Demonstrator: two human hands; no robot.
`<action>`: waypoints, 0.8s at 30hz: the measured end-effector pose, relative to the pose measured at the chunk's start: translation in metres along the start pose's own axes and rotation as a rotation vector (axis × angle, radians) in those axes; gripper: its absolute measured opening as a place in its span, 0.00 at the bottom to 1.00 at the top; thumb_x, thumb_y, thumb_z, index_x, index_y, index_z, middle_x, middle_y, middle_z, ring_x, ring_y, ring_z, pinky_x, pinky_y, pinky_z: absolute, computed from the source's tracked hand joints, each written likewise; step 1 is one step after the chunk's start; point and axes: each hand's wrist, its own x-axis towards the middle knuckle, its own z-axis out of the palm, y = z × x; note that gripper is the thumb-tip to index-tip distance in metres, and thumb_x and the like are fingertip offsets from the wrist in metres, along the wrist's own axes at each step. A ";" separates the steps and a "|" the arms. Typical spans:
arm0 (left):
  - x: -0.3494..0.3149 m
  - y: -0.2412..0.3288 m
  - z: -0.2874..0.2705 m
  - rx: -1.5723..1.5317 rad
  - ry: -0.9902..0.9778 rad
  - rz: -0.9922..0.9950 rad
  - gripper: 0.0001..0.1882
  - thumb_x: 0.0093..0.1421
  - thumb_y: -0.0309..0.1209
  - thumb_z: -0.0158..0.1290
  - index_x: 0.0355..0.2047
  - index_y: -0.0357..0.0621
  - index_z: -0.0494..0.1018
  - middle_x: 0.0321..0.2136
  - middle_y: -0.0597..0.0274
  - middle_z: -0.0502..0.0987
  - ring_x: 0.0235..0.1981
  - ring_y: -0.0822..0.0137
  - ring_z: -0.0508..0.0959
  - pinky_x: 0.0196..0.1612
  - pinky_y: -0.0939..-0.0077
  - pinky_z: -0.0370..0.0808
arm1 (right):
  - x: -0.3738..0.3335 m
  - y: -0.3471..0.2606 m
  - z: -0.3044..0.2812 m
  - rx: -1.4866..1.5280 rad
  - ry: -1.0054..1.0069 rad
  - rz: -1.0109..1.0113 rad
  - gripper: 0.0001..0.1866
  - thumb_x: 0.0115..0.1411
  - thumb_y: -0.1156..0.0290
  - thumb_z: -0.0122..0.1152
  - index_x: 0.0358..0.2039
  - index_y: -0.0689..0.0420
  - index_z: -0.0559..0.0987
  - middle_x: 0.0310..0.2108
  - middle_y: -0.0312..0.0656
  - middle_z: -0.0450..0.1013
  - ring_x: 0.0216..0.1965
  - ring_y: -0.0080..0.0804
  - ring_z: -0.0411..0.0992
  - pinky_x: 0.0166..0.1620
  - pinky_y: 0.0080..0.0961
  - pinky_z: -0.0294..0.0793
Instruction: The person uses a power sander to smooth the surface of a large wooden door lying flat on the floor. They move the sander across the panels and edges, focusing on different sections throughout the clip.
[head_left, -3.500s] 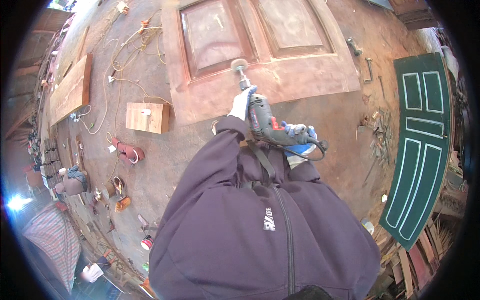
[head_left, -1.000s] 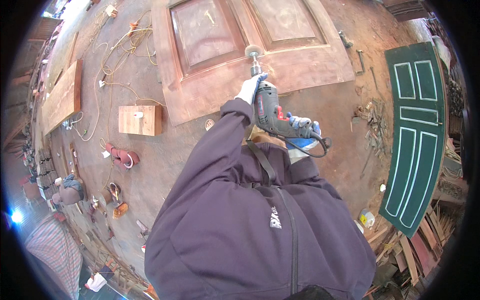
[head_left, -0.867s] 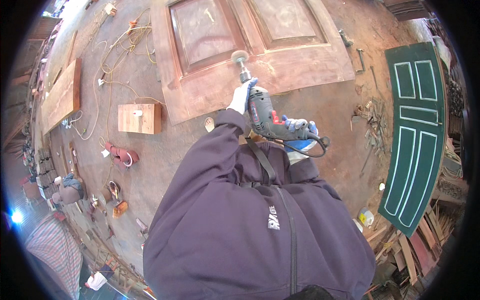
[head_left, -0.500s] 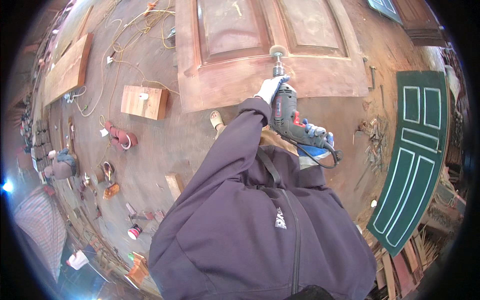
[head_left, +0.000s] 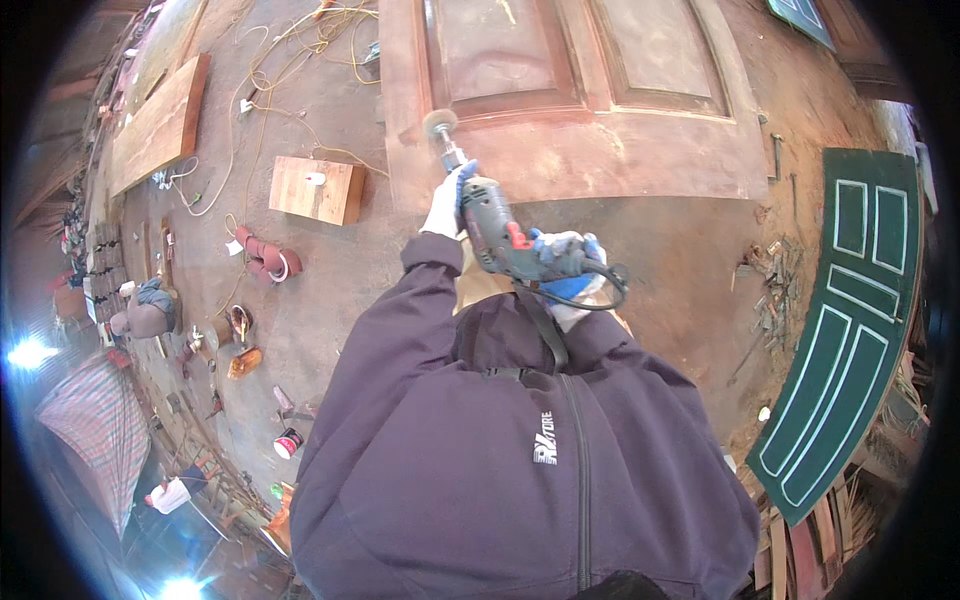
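Observation:
A dark power drill (head_left: pixel 491 222) with a red trigger is held between my two gloved hands. My left hand (head_left: pixel 446 203) wraps round its front end, just behind the chuck. Closed on the rear handle is my right hand (head_left: pixel 577 262), beside the black cord. A round sanding head (head_left: pixel 439 123) is fitted to the drill's tip. It lies over the lower left part of a reddish-brown panelled wooden door (head_left: pixel 560 165); whether it touches the surface I cannot tell.
Left of the door stand a wooden block (head_left: pixel 312 190) and a long thick plank (head_left: pixel 165 125), with yellow cords (head_left: pixel 290 60) trailing nearby. A red roll of abrasive (head_left: pixel 265 257) lies on the floor. To the right is a green panelled door (head_left: pixel 850 300), with scraps (head_left: pixel 775 290) beside it.
Both hands and the drill have swung left, carrying the sanding head from the middle of the door's lower rail to its left side. The whole view has shifted a little.

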 end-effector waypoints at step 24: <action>0.002 0.078 -0.100 0.245 -0.010 0.017 0.13 0.54 0.38 0.60 0.33 0.41 0.76 0.26 0.65 0.76 0.25 0.73 0.74 0.32 0.77 0.71 | -0.027 0.154 0.055 -0.192 0.123 -0.263 0.27 0.63 0.53 0.32 0.19 0.59 0.70 0.17 0.46 0.65 0.27 0.42 0.63 0.57 0.43 0.54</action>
